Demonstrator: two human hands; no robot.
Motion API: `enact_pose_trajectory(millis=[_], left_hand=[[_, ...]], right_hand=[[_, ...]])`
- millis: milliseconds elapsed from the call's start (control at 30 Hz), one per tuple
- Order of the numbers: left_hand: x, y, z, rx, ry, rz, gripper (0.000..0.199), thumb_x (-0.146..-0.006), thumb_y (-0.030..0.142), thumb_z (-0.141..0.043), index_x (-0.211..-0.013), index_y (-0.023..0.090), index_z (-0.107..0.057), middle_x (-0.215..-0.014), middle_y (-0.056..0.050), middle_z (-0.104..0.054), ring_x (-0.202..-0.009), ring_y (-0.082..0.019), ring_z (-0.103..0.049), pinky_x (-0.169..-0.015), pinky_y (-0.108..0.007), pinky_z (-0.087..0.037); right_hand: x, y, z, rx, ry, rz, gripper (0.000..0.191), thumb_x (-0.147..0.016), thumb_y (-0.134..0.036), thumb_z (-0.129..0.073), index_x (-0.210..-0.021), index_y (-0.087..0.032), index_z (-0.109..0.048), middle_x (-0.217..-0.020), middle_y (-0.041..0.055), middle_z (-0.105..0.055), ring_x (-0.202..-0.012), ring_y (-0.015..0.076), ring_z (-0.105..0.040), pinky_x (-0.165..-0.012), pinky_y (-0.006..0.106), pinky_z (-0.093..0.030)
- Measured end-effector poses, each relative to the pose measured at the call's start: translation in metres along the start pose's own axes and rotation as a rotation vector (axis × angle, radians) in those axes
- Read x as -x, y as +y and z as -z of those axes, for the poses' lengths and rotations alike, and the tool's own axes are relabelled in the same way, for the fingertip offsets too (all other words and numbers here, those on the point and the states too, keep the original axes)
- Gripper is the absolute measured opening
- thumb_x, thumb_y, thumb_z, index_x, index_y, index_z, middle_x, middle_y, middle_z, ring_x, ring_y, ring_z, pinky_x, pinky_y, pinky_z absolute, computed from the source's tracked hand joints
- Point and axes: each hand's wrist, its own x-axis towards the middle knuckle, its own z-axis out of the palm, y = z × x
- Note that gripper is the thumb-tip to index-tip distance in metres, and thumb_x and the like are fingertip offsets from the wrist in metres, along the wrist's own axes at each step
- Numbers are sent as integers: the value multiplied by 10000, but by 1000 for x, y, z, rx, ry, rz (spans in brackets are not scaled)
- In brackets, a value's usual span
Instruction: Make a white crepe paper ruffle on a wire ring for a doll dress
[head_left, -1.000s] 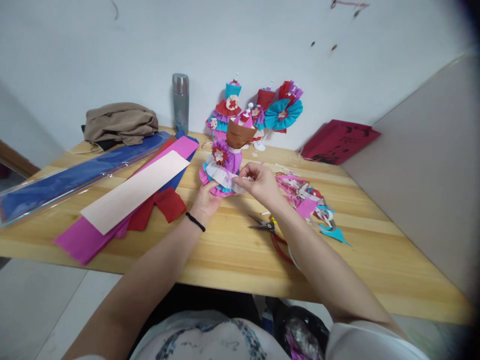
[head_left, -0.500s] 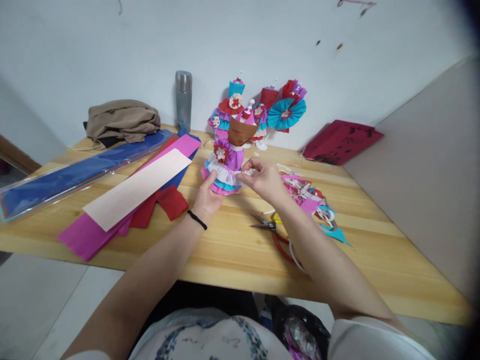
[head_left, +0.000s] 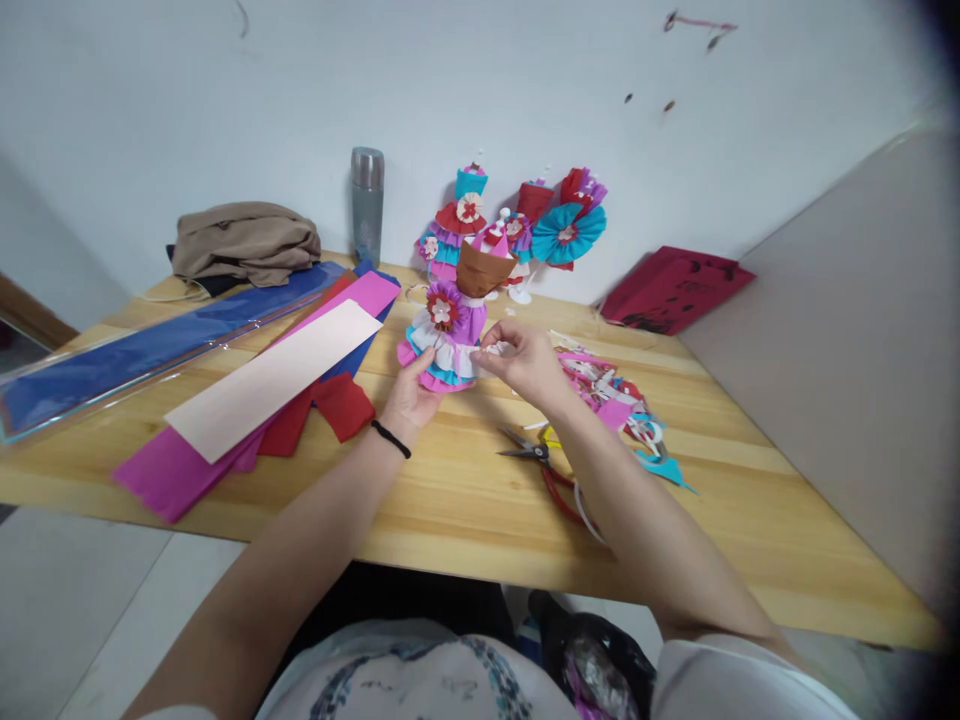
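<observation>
A small dress form (head_left: 471, 322) wears a crepe paper dress with a brown top, a purple waist and ruffles in white, blue and pink. A purple and red paper flower (head_left: 442, 306) sits at its waist. My left hand (head_left: 412, 397) grips the skirt from the lower left, thumb on the ruffles and other fingers hidden behind. With thumb and forefinger, my right hand (head_left: 523, 362) pinches the loose end of the white paper ruffle (head_left: 491, 349) at the skirt's right side. Scissors (head_left: 538, 453) with red handles lie partly under my right forearm.
Several finished paper dresses (head_left: 471, 215) stand by the wall beside a grey flask (head_left: 367, 205). Crepe paper sheets (head_left: 274, 380) and a brown cloth (head_left: 244, 243) lie left. Paper scraps (head_left: 607, 395) and a dark red bag (head_left: 675, 290) are right.
The dress form has turned and tilted slightly in my left hand, so more white ruffle shows in front. My right hand still pinches the ruffle's end. The view has shifted a little.
</observation>
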Motion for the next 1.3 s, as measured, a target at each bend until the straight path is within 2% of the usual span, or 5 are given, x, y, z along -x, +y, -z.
enact_pose_trajectory(millis=[367,500,767,1033,1300], left_hand=[[-1,2,5,-20,-101,7,358,-913,106,-483,-1204,263,-620,-1050,-29,-740,-1123,-215,-648,-1020,-484,-475],[-3,2,5,-33,-36,-3,324,-899,95,-498,-1137,247,-656,-1024,-27,-747,-1130,-212,-645,-1033,-453,-469],[-1,1,2,14,32,1,275,-896,81,-514,-1067,216,-681,-955,-16,-753,-1157,-188,-630,-1074,-405,-439],[-4,0,4,-6,14,-9,276,-871,88,-552,-1083,212,-677,-1045,-23,-748,-1199,-189,-607,-1090,-393,-430],[-1,0,1,20,15,-10,278,-901,64,-490,-1036,206,-687,-941,-14,-761,-1164,-174,-629,-1097,-388,-428]], right_hand=[[-9,16,-1,-129,-19,-60,202,-627,-334,-685,-732,-173,-620,-633,1,-576,-583,141,-481,-562,277,-360],[-12,22,0,-245,-26,-108,269,-583,-374,-729,-726,-173,-620,-654,13,-596,-607,154,-509,-582,292,-387],[-16,31,-6,-296,-13,-101,206,-597,-334,-708,-687,-175,-611,-626,-4,-594,-566,128,-485,-563,277,-368],[-21,33,-14,-340,4,-110,180,-617,-330,-665,-700,-177,-618,-639,-4,-600,-585,131,-512,-585,276,-399],[-23,31,-19,-331,96,-182,130,-614,-291,-630,-572,-185,-567,-556,-15,-541,-547,115,-457,-553,270,-361]])
